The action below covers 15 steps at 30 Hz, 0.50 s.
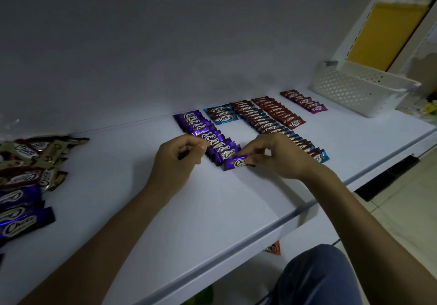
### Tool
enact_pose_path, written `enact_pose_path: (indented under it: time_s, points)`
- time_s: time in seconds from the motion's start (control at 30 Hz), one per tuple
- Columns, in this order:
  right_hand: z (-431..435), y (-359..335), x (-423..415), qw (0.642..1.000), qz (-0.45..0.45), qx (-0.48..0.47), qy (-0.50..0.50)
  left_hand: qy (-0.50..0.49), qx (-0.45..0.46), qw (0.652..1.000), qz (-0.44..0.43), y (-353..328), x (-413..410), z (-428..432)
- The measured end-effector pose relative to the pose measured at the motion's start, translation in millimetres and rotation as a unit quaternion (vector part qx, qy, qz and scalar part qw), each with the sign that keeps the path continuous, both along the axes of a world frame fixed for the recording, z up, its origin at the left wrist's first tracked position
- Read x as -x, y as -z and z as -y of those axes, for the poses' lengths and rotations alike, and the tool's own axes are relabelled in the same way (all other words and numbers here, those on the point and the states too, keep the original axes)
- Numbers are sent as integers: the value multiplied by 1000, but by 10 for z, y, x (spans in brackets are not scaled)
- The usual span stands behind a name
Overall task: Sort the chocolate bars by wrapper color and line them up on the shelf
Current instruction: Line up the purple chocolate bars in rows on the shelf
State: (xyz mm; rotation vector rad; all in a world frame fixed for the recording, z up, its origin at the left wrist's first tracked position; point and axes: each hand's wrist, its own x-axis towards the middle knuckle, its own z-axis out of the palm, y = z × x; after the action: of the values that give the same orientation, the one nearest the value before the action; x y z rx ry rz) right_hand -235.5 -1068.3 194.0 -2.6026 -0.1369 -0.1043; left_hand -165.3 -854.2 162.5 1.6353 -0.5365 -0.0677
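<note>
The right hand [281, 155] pinches a purple bar [236, 162]; best laid square against the purple row [203, 134]; the left hand [177, 158] curls its fingers alongside, grip unclear.

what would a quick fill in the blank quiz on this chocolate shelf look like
1. The right hand pinches a bar in a ____ wrapper.
2. The white basket stands at the far ____ end of the shelf.
3. The unsorted pile lies to the ____ of the left hand.
Missing words: purple; right; left.
</note>
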Motion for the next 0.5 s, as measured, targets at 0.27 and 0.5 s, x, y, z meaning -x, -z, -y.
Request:
enact_pose_path:
  time_s: [0.27,0.5]
  points:
    - [-79,112,-111,998,47,26,42,-19,4,1000,12,34,-36,-11]
    - [-84,166,-110,995,70,-13,65,-22,5,1000,10,45,-60,-1]
